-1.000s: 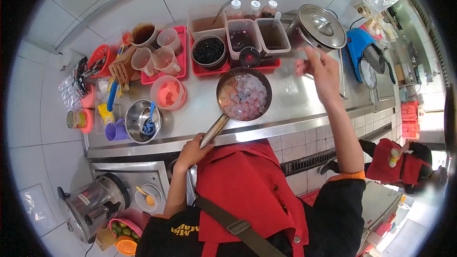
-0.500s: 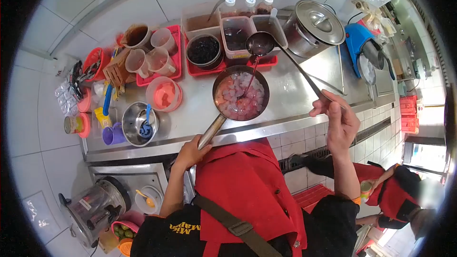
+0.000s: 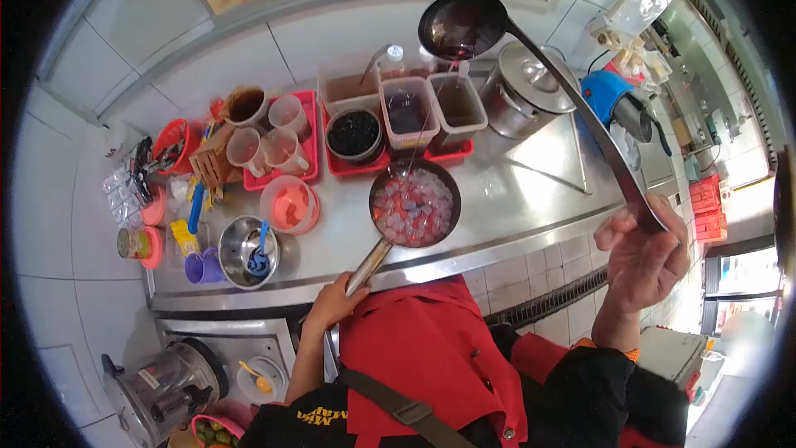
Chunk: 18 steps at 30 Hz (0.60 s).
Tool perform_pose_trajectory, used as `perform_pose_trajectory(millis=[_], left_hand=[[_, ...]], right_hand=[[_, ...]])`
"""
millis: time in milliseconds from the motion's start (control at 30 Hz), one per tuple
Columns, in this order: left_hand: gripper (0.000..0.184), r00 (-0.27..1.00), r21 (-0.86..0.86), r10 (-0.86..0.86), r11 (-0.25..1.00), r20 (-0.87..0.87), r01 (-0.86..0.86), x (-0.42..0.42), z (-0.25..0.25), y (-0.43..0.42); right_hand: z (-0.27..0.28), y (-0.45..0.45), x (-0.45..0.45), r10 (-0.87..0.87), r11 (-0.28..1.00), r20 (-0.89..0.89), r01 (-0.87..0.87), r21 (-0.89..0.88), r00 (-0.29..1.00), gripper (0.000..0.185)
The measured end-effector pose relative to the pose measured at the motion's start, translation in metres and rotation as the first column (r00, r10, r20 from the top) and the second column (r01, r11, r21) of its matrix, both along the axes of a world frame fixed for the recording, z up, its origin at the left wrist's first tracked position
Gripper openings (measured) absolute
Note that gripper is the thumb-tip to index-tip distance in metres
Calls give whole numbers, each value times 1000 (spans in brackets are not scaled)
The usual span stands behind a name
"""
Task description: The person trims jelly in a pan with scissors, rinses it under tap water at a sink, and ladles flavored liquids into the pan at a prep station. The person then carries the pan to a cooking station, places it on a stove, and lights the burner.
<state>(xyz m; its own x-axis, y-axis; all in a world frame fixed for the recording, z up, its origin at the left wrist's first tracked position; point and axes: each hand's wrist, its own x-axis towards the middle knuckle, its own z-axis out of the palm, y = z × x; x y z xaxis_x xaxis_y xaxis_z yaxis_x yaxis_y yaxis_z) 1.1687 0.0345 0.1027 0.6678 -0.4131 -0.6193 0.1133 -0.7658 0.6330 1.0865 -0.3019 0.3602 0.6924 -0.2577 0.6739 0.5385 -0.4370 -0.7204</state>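
Observation:
My left hand [image 3: 333, 302] is wrapped around the metal handle of a small dark pan [image 3: 375, 231], held over the counter's front edge. Translucent pinkish cubes [image 3: 414, 206] lie in red liquid inside it. In my right hand [image 3: 651, 261] is the end of a long-handled ladle [image 3: 580, 99]. Its dark bowl hangs high above the back containers, tilted, with some dark red liquid in it. A thin trickle seems to run from the ladle down to the pan.
Behind the pan stand a pot of black jelly-like pieces [image 3: 355, 133], plastic tubs of dark liquid [image 3: 408, 112] and a lidded steel pot [image 3: 531, 87]. On the left are a pink-filled cup [image 3: 290, 206], a steel bowl [image 3: 247, 250], measuring jugs [image 3: 283, 149] and a purple cup [image 3: 203, 265].
My right hand has raised the ladle higher, and the red stream has thinned to a trickle. The camera view has shifted. The co-worker at the right is now mostly out of sight.

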Motion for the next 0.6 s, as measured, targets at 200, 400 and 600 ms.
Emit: perform_pose_trajectory(millis=[200, 400, 600], left_hand=[[58, 1000, 7, -13, 1000, 7, 13, 3, -12, 2], [63, 987, 14, -42, 999, 155, 40, 0, -23, 5], [57, 997, 26, 61, 998, -37, -60, 0, -11, -1]], right_hand=[[21, 5, -6, -65, 998, 69, 63, 30, 995, 44], [24, 8, -10, -159, 987, 128, 156, 34, 979, 43], [14, -5, -8, -14, 1000, 148, 11, 17, 989, 42]])
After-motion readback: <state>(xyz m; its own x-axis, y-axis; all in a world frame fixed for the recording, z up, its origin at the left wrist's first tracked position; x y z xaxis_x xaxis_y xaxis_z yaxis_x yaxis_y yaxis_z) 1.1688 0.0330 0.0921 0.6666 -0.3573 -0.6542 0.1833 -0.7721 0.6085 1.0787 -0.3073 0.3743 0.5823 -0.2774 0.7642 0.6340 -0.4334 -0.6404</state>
